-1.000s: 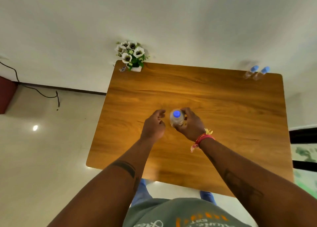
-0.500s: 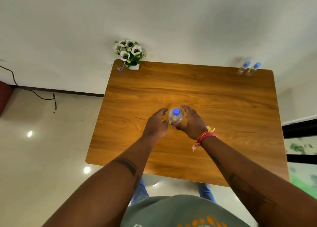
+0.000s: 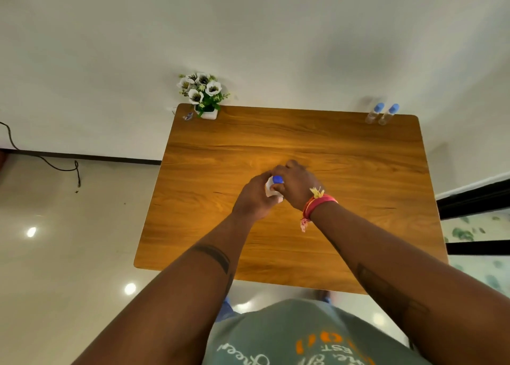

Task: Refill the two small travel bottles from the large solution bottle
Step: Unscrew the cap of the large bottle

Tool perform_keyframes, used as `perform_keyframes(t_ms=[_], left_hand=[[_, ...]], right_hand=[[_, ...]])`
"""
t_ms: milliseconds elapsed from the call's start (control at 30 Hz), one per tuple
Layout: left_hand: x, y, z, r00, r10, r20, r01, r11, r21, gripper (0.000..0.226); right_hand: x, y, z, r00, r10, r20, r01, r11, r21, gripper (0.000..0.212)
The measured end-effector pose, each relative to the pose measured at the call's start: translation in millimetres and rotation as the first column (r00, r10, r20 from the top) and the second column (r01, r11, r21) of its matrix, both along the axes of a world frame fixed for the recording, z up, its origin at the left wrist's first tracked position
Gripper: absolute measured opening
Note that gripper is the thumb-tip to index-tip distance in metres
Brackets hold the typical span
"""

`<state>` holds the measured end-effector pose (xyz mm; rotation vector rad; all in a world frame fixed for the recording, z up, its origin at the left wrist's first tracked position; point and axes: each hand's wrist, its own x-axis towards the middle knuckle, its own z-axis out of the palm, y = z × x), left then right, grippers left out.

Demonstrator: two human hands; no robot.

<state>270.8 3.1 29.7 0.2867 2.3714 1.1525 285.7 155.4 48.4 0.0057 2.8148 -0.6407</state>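
Observation:
The large clear solution bottle (image 3: pixel 271 188) with a blue cap stands near the middle of the wooden table (image 3: pixel 345 177). My left hand (image 3: pixel 255 196) is wrapped around its body from the left. My right hand (image 3: pixel 296 185) reaches over from the right, with its fingers curled at the blue cap (image 3: pixel 278 180). Most of the bottle is hidden between the two hands. Two small clear travel bottles (image 3: pixel 382 113) with blue caps stand side by side at the table's far right corner, well away from both hands.
A white pot of artificial flowers (image 3: pixel 202 95) stands at the table's far left corner, with a small object (image 3: pixel 188 116) beside it. A black cable (image 3: pixel 55 166) lies on the floor to the left. The wall runs right behind the table.
Both hands have closed in on the large bottle: the left now wraps its body, and the right has moved from its side up over the cap.

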Motion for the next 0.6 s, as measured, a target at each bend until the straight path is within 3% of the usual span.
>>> perform_keyframes(t_ms=[167, 300, 433, 600], left_hand=[[0, 7, -1, 0.999, 0.039, 0.032, -0.040, 0.999, 0.012, 0.052], [-7, 12, 0, 0.997, 0.070, 0.035, -0.069, 0.997, -0.032, 0.047], [-13, 10, -3, 0.997, 0.069, 0.036, -0.067, 0.996, -0.062, 0.050], [-14, 10, -10, 0.995, 0.091, 0.046, -0.088, 0.995, -0.052, 0.051]], right_hand=[[-8, 1, -1, 0.998, -0.058, -0.009, 0.058, 0.997, -0.041, 0.025], [-14, -2, 4, 1.000, -0.021, 0.001, 0.021, 1.000, 0.023, 0.022], [-18, 1, 8, 0.998, 0.059, 0.012, -0.059, 0.996, 0.060, 0.027], [-15, 7, 7, 0.992, 0.122, 0.025, -0.122, 0.992, -0.004, 0.037]])
